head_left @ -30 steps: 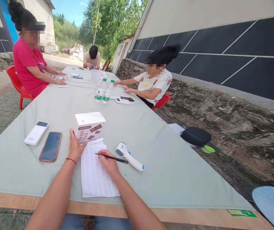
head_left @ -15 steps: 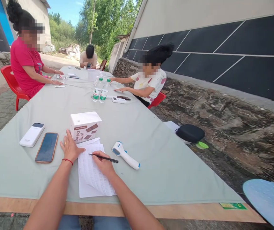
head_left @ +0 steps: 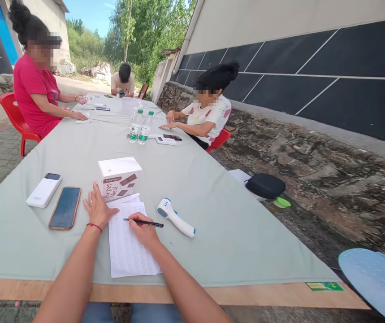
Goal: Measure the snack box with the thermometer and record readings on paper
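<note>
My right hand (head_left: 144, 231) is closed around a black pen (head_left: 152, 223), its tip over a written sheet of paper (head_left: 130, 251). Fingers spread, my left hand (head_left: 98, 207) lies at the sheet's upper left edge, with the thumb on the paper. Its fingertips reach the lower left side of a white cardboard box (head_left: 120, 177) with brown print, which stands just beyond the sheets. To the right of my right hand lies a white and blue infrared thermometer (head_left: 176, 218). Left of my left hand is a smartphone (head_left: 65, 208) in a brown case.
A white power bank (head_left: 44, 190) lies beyond the phone. Two water bottles (head_left: 140, 127) stand mid-table. Three people sit along the cloth-covered table (head_left: 239, 251). A black case (head_left: 265, 185) and a blue stool top (head_left: 374, 278) are off its right side.
The upper written sheet now lies flatter, its curled lower edge down. My hands stay nearly in place. The person on the right has drawn one hand back toward the other.
</note>
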Tool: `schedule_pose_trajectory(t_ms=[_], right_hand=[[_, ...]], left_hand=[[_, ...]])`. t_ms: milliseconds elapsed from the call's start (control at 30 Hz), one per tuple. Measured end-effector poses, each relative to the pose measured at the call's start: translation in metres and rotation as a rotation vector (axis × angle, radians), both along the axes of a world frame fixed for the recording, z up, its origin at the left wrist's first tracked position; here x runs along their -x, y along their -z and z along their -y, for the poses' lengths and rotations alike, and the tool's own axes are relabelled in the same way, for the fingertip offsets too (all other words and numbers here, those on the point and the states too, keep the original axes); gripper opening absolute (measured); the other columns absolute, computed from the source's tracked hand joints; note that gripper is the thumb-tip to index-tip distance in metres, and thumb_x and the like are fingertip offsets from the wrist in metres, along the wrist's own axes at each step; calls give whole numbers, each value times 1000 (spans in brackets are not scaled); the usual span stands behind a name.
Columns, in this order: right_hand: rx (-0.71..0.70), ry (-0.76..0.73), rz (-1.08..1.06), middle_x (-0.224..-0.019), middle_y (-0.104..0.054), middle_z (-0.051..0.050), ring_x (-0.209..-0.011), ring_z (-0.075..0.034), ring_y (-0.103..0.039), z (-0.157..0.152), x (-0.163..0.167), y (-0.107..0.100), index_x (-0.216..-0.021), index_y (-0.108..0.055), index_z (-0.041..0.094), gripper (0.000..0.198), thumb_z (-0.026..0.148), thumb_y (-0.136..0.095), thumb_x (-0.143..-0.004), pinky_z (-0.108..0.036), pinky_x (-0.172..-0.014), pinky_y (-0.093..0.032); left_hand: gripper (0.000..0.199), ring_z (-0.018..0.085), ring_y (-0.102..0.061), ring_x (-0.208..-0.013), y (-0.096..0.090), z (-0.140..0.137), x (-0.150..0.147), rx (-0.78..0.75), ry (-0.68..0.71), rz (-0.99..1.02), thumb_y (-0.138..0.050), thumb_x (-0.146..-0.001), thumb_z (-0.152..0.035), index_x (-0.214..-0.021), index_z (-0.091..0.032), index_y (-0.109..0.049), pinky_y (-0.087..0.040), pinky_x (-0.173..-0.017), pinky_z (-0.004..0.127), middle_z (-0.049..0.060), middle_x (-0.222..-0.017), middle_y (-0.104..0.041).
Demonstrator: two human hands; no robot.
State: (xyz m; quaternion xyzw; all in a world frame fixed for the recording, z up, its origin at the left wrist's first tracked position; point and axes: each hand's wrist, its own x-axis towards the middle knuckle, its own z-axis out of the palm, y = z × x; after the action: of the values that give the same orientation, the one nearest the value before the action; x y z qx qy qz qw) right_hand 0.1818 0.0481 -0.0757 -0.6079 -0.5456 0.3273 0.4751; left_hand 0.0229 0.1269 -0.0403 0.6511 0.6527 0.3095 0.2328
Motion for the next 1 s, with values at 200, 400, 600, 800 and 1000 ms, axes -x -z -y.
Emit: schedule_pose_trajectory(t_ms=[200,400,600,800,1000], right_hand=[[4,-13,-55,-77,-70,-2,-72,-19,-62,1,0,-3,-81,-70,24,22,40,-56,-74,-32,-69,-50],[36,9,-19,-71,-67,-1,-67,-18,-59,0,0,-3,-74,-67,23,20,37,-53,-72,-31,-64,-47],[15,18,-68,-68,-66,-1,-63,-17,-56,0,0,-5,-73,-66,22,20,38,-53,-71,-30,-61,-45],[23,43,-39,-69,-66,0,-67,-18,-58,1,2,-6,-72,-64,23,18,37,-52,-72,-31,-66,-46],[-6,73,-20,-75,-68,-1,-73,-19,-60,1,3,-4,-77,-67,24,19,37,-53,-75,-31,-69,-47]], left_hand=[[138,42,-13,-149,-4,1,0,20,3,-22,-84,-51,-23,-153,-21,9,3,-116,62,24,-157,-27],[137,42,-11,-149,-6,2,0,42,14,-55,-84,-53,-25,-153,-19,10,4,-116,62,25,-157,-27],[138,43,-12,-149,-5,1,0,19,9,-49,-84,-53,-23,-153,-21,10,2,-116,63,23,-158,-26],[137,38,-12,-150,-10,3,-1,76,2,-144,-84,-58,-28,-152,-19,15,-2,-118,60,23,-157,-28],[137,39,-14,-150,-10,4,-2,60,7,-152,-84,-59,-29,-153,-19,15,-3,-117,61,23,-156,-30]])
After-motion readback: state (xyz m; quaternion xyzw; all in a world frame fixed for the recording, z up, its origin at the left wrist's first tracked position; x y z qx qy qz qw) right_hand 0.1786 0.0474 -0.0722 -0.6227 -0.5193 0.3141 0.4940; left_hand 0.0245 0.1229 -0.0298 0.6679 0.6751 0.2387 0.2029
